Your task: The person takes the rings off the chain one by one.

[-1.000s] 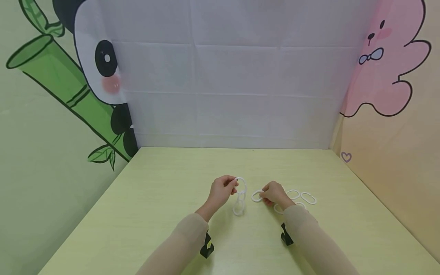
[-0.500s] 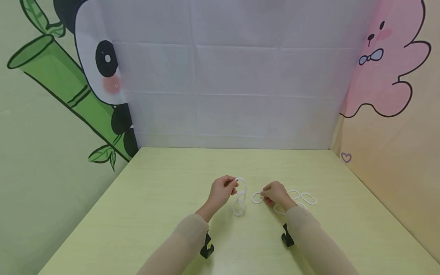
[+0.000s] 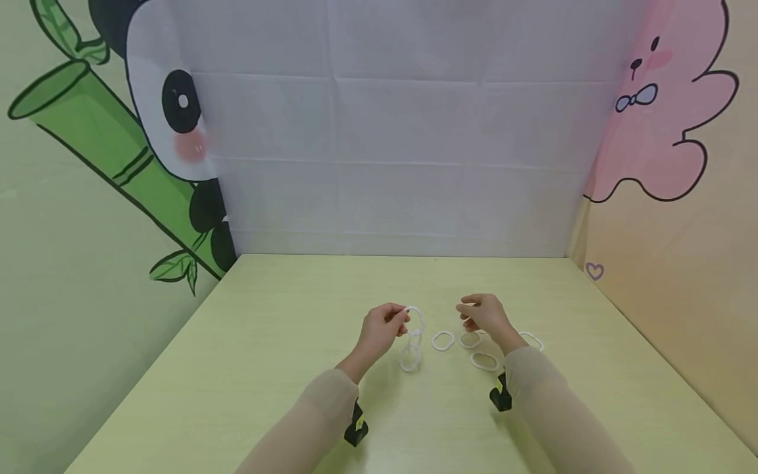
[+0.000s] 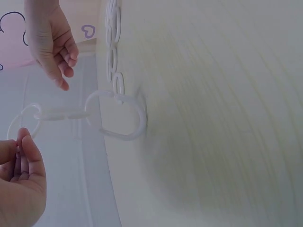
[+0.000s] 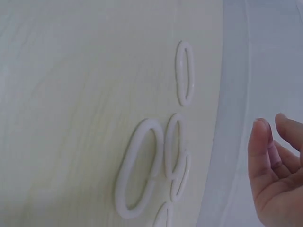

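My left hand (image 3: 383,327) pinches the top link of a short hanging chain of white oval plastic links; in the left wrist view its lowest link (image 4: 124,137) hangs close to the tabletop. My right hand (image 3: 487,313) is raised over the loose white links with its fingers apart and nothing between them. In the right wrist view, the biggest-looking loose link (image 5: 126,166) lies flat on the table, with several more beyond it. The right hand and forearm hide part of the loose group in the head view.
The pale yellow table (image 3: 296,309) runs back to a white cloth backdrop (image 3: 408,131). Painted walls stand on both sides. Black camera mounts (image 3: 356,424) are worn under both wrists.
My right hand has left the leftmost loose link, which now lies by itself, and has moved up, away and a little right. The left hand keeps still with the chain.
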`<state>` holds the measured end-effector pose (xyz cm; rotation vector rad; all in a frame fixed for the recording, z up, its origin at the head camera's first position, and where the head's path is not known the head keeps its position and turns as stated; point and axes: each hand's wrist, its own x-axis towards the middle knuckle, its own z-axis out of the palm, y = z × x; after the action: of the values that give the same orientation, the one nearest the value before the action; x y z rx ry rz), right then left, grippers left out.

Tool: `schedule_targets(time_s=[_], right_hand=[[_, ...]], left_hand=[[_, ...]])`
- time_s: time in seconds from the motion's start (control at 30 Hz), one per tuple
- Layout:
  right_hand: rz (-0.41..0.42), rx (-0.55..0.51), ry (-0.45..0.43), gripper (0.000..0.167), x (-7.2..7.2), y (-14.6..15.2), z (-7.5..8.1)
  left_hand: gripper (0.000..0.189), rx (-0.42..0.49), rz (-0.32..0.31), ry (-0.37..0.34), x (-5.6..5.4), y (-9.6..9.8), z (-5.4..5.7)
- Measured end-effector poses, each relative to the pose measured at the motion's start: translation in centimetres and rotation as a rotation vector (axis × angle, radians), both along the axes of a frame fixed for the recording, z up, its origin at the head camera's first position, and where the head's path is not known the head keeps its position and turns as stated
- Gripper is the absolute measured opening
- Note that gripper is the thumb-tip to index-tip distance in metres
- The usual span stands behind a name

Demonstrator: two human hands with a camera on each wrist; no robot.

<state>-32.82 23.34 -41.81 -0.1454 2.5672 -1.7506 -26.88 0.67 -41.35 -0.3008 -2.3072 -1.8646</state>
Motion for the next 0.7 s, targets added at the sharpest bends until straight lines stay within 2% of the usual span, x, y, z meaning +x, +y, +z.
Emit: schedule_targets(time_s=[0.27,0.57,0.63,0.7], right_hand=[[0.004,-0.069,0.040,0.037,0.1,0.0,1.7],[0.061,-0.113,0.056,0.038,0.8,-0.7,2.9],[0.077,-0.122,0.058,0.039,1.1,-1.1,3.1],[0.092,-0.138,0.060,0.038,1.2,-1.5,3.4]], left_hand=[[0.014,0.001,0.007,-0.002,-0.1,0.1,0.0],[0.015,0.020,0.006,0.022,-0.3,0.1,-0.1],[0.015,0.023,0.004,0.020,-0.2,0.1,0.1],[0.014,0.018,0.004,0.024,0.7,0.3,0.9]])
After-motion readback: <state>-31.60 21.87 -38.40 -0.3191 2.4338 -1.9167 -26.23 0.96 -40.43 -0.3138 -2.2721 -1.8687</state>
